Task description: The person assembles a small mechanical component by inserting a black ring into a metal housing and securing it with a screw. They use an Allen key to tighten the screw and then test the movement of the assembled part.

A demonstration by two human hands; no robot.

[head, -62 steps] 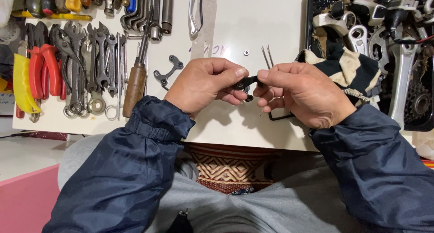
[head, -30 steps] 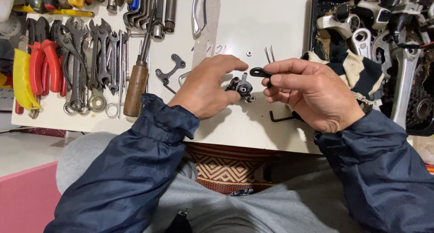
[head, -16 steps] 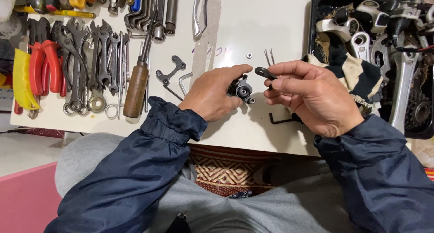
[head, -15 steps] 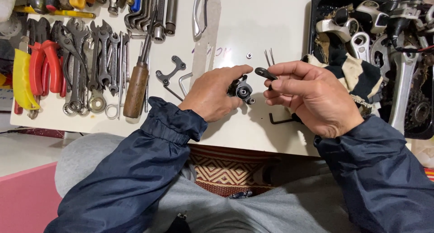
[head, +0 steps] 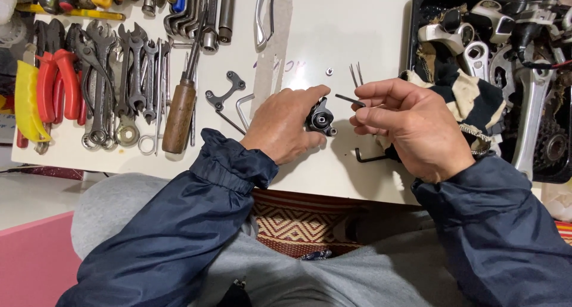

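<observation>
So the right hand (head: 417,128) has just pulled its thin black L-shaped hex key (head: 350,100) back out: a second ago the key's tip sat right at the small black metal fitting (head: 320,117), now there's a clear gap between them. The right thumb and fingertips are pinched shut on the key's long end, short leg pointing toward the fitting. The left hand (head: 285,131) hasn't budged, fingers and thumb closed around the fitting, holding it just above the white board (head: 310,45). Looks like whatever bolt was being turned is done or needs re-seating, though I can't really make out the socket from here.

Around the fitting: another black hex key (head: 370,158) lies on the board just right and below, a wooden-handled screwdriver (head: 179,113) well left, the row of spanners (head: 128,75) farther left, and the black parts tray (head: 494,63) off to the right.
</observation>
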